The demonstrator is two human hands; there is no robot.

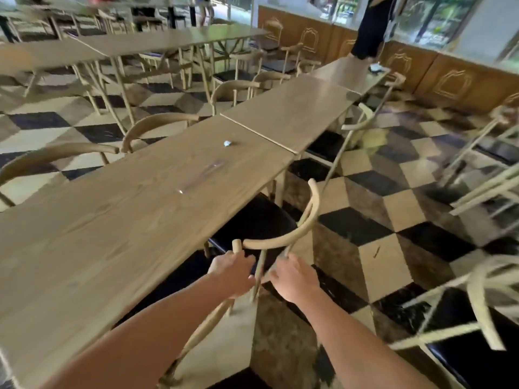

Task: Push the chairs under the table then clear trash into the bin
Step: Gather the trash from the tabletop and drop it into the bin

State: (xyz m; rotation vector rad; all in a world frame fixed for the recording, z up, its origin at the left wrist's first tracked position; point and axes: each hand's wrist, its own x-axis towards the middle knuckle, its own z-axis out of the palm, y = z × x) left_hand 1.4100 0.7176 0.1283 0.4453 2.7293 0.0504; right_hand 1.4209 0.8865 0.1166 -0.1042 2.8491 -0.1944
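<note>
A long wooden table runs from the near left to the far right. Beside its near right edge stands a chair with a curved wooden backrest and a black seat, its seat partly under the tabletop. My left hand is shut on the backrest's near end. My right hand grips a back post of the same chair. On the tabletop lie a small crumpled blue-white scrap and a clear plastic wrapper.
A second chair stands angled out farther along the table's right side. More chairs crowd the near right. Chairs line the table's left side. A person stands at the far end by another scrap. Checkered floor lies between.
</note>
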